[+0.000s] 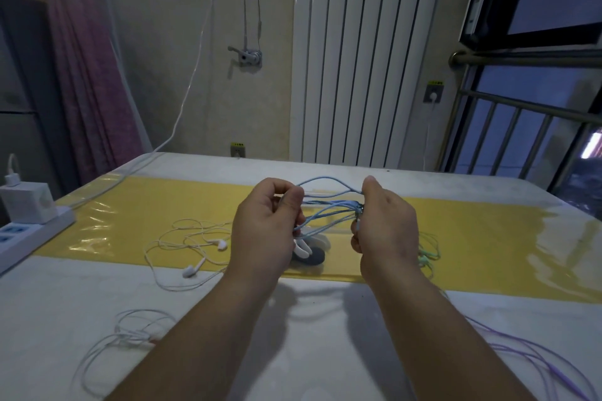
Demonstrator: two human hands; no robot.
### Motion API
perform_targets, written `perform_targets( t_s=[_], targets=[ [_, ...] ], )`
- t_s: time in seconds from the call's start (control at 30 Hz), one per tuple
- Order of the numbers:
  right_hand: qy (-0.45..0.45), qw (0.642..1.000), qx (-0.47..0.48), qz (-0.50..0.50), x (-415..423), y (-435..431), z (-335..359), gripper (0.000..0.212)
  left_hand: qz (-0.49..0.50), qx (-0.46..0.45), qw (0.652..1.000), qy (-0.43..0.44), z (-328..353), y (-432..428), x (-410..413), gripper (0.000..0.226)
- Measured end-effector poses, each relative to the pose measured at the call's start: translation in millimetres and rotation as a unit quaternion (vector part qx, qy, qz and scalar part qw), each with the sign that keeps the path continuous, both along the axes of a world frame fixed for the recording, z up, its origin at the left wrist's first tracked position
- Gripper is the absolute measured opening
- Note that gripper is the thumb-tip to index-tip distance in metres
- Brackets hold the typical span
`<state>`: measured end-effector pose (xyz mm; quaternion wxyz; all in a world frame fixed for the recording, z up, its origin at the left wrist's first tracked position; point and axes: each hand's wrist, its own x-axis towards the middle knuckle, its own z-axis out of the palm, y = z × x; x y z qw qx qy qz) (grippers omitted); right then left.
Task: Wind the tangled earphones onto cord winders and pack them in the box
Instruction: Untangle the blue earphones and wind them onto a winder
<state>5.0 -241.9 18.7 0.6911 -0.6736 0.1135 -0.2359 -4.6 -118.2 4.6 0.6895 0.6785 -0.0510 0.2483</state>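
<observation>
**Holding the blue earphones [329, 202] between both hands**

Your left hand [265, 225] curls its fingers round one end of the thin, glossy bundle at frame centre, above the shiny yellow mat [130, 225]. Your right hand [384, 228] pinches the other end, thumb up. Slack loops span the gap. Beneath lie rounded white and grey cord winders [309, 252]. Tangled white earphones [192, 244] sprawl left; green earphones [430, 251] and a purple cord [537, 358] lie right.

You have open tabletop [312, 352] straight ahead at the near edge, and more behind the yellow mat [488, 231]. Left, a white earphone tangle [190, 270], a second white tangle [130, 332] nearer you and the power strip [29, 234] block you. Right, purple cord [534, 358] loops across the front and green cord [426, 257] lies on the mat.
</observation>
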Motion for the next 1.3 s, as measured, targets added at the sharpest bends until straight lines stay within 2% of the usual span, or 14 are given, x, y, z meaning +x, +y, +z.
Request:
perform_targets(
  t_s=[0.1, 0.2, 0.5, 0.6, 0.67, 0.73, 0.8, 0.9, 1.07, 1.2, 1.3],
  targets=[
    [-0.041, 0.997, -0.065, -0.018, 3, 0, -5, 0.036, 0.047, 0.023, 0.998, -0.025, -1, -1, 0, 0.021],
    [-0.049, 0.997, -0.063, -0.005, 5, -1, -7, 0.031, 0.048, 0.006, 0.999, -0.024, -1, 0, 0, 0.023],
    [-0.044, 0.996, -0.079, -0.002, 8, -9, -7, 0.009, -0.029, -0.025, 0.999, 0.003, 2, 1, -4, 0.037],
    [-0.03, 0.995, -0.094, 0.034, 10, -13, -5, 0.019, -0.023, -0.03, 0.999, 0.002, 1, 4, -1, 0.038],
    [0.002, 0.99, -0.092, 0.111, 9, -17, -1, 0.027, 0.023, -0.023, 0.999, -0.01, 0, 7, 3, 0.035],
    [0.034, 0.971, -0.088, 0.221, 4, -23, 4, 0.028, 0.08, -0.013, 0.996, -0.029, -1, 12, 4, 0.04],
    [0.063, 0.936, -0.111, 0.328, -2, -29, 7, 0.028, 0.125, -0.007, 0.991, -0.04, 0, 16, 5, 0.045],
    [0.089, 0.886, -0.142, 0.432, -9, -33, 8, 0.032, 0.148, -0.016, 0.988, -0.035, 0, 19, 6, 0.044],
    [0.102, 0.822, -0.136, 0.543, -14, -32, 8, 0.027, 0.167, 0.018, 0.984, -0.058, -1, 22, 9, 0.038],
    [0.131, 0.775, -0.164, 0.595, -14, -33, 7, 0.042, 0.158, 0.022, 0.986, -0.057, -2, 21, 8, 0.037],
    [0.139, 0.757, -0.242, 0.591, -14, -31, 5, 0.023, 0.159, 0.038, 0.986, -0.045, -4, 22, 9, 0.037]
  ],
)
